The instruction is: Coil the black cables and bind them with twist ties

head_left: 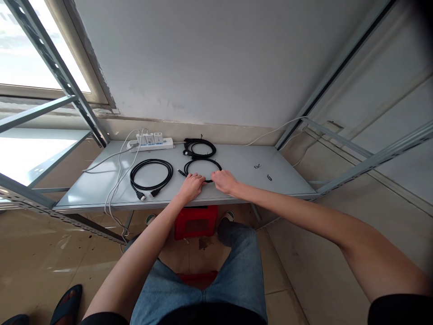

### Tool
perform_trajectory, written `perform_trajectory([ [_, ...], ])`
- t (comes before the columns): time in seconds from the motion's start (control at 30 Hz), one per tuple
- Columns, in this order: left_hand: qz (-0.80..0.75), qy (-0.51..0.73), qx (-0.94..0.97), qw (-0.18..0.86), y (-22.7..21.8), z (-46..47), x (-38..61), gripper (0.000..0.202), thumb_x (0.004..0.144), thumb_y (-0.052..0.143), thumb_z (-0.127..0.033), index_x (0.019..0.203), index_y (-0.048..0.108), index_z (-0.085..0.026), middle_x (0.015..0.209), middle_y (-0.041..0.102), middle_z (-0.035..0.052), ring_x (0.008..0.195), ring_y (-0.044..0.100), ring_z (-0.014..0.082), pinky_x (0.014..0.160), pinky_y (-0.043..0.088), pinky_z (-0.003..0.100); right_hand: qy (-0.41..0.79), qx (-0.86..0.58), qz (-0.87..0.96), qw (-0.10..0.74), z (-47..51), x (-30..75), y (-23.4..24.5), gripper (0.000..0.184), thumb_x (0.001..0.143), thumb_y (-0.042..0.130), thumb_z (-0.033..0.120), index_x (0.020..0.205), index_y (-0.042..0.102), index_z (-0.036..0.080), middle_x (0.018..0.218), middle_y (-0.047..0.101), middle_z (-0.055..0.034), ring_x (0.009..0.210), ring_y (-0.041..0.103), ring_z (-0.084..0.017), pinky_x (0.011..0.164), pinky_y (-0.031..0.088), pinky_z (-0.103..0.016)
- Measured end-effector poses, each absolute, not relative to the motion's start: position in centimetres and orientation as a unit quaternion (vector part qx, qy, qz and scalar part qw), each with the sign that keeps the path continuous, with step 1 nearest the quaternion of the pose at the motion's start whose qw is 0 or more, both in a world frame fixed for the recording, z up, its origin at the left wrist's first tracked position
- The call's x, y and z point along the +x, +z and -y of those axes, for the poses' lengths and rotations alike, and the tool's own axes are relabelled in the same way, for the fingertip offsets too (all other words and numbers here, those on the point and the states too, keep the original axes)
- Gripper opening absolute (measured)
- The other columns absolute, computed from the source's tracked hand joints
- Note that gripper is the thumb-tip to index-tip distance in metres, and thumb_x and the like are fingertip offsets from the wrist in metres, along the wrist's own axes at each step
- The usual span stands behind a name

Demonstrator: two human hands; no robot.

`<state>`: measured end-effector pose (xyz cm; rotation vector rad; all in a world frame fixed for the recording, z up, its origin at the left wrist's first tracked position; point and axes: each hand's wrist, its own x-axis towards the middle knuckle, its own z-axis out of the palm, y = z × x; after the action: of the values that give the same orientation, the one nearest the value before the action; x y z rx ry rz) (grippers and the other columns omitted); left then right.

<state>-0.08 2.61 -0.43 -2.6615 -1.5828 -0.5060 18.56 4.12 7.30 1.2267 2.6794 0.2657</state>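
Note:
A thin black cable (199, 163) lies coiled in a ring on the grey metal shelf (237, 162). My left hand (193, 184) and my right hand (223, 180) both rest on the ring's near edge, fingers curled down onto the cable. To the left lies a larger black coiled cable (150, 177) with its two plugs toward the front. Behind the ring sits a third black cable (199, 146), bundled tighter.
A white power strip (150, 141) with white chargers stands at the back, white cords trailing off the shelf's left front. Two small black twist ties (263, 171) lie at the right. A red stool (196, 221) stands under the shelf. Metal rack posts rise on both sides.

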Motion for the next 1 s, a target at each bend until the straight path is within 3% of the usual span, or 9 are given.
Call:
perform_trajectory([
  [0.1, 0.501, -0.164, -0.850, 0.003, -0.5, -2.6, -0.1, 0.033, 0.108, 0.038, -0.028, 0.091, 0.065, -0.020, 0.093, 0.071, 0.0113, 0.098, 0.060, 0.0276, 0.086, 0.036, 0.040, -0.009, 0.495, -0.868, 0.023, -4.5, 18.6, 7.7, 0.023, 0.098, 0.053, 0.014, 0.082, 0.070, 0.011, 0.082, 0.074, -0.0165, 0.078, 0.073, -0.026, 0.066, 0.048, -0.029],
  [0.2, 0.498, -0.165, -0.851, 0.004, -0.5, -2.6, -0.2, 0.032, 0.108, 0.039, -0.028, 0.091, 0.064, -0.020, 0.093, 0.071, 0.0111, 0.097, 0.059, 0.0273, 0.086, 0.036, 0.040, -0.180, 0.552, -0.814, -0.037, -4.8, 18.6, 8.0, 0.029, 0.094, 0.058, 0.013, 0.066, 0.066, 0.013, 0.069, 0.073, -0.0118, 0.067, 0.071, -0.020, 0.061, 0.047, -0.025],
  [0.37, 0.497, -0.166, -0.852, 0.001, -0.3, -2.5, -0.1, 0.031, 0.107, 0.040, -0.027, 0.089, 0.063, -0.020, 0.094, 0.072, 0.0106, 0.097, 0.060, 0.0270, 0.085, 0.036, 0.039, -0.506, 0.643, -0.562, -0.121, -5.1, 18.6, 8.1, 0.022, 0.093, 0.064, 0.011, 0.070, 0.067, 0.010, 0.078, 0.077, -0.0125, 0.063, 0.072, -0.012, 0.044, 0.039, -0.017],
  [0.53, 0.500, -0.166, -0.850, 0.001, -0.2, -2.6, -0.2, 0.030, 0.107, 0.040, -0.026, 0.089, 0.064, -0.020, 0.093, 0.072, 0.0107, 0.098, 0.060, 0.0276, 0.085, 0.036, 0.041, -0.624, 0.601, -0.471, -0.166, -4.8, 19.0, 7.5, 0.018, 0.096, 0.062, 0.008, 0.080, 0.070, 0.007, 0.090, 0.079, -0.0146, 0.069, 0.074, -0.010, 0.044, 0.039, -0.013],
  [0.63, 0.501, -0.167, -0.849, -0.003, -0.3, -2.6, -0.1, 0.030, 0.106, 0.041, -0.027, 0.089, 0.064, -0.021, 0.094, 0.072, 0.0111, 0.099, 0.060, 0.0278, 0.085, 0.036, 0.041, -0.604, 0.582, -0.520, -0.162, -4.7, 19.6, 6.9, 0.016, 0.097, 0.063, 0.011, 0.082, 0.070, 0.007, 0.093, 0.079, -0.0148, 0.069, 0.074, -0.011, 0.042, 0.037, -0.014],
  [0.73, 0.504, -0.164, -0.848, -0.007, -0.3, -2.6, -0.1, 0.030, 0.106, 0.042, -0.028, 0.089, 0.065, -0.021, 0.095, 0.072, 0.0116, 0.099, 0.060, 0.0283, 0.086, 0.036, 0.041, -0.506, 0.545, -0.656, -0.129, -4.8, 20.2, 6.3, 0.019, 0.098, 0.062, 0.015, 0.081, 0.068, 0.010, 0.086, 0.078, -0.0113, 0.062, 0.071, -0.011, 0.043, 0.037, -0.016],
  [0.87, 0.503, -0.162, -0.849, 0.002, -0.4, -2.7, 0.0, 0.030, 0.107, 0.041, -0.028, 0.090, 0.065, -0.020, 0.095, 0.072, 0.0115, 0.098, 0.060, 0.0282, 0.086, 0.036, 0.041, -0.220, 0.463, -0.858, -0.032, -4.9, 20.5, 6.1, 0.022, 0.100, 0.054, 0.012, 0.084, 0.070, 0.012, 0.083, 0.076, -0.0093, 0.070, 0.071, -0.015, 0.062, 0.047, -0.021],
  [1.0, 0.501, -0.167, -0.849, 0.003, -0.5, -2.7, -0.1, 0.030, 0.107, 0.041, -0.027, 0.089, 0.064, -0.020, 0.094, 0.072, 0.0114, 0.098, 0.061, 0.0283, 0.086, 0.036, 0.041, 0.047, 0.373, -0.922, 0.093, -4.5, 20.2, 6.2, 0.021, 0.095, 0.053, 0.004, 0.106, 0.070, 0.011, 0.098, 0.075, -0.0152, 0.087, 0.073, -0.024, 0.071, 0.049, -0.028],
])
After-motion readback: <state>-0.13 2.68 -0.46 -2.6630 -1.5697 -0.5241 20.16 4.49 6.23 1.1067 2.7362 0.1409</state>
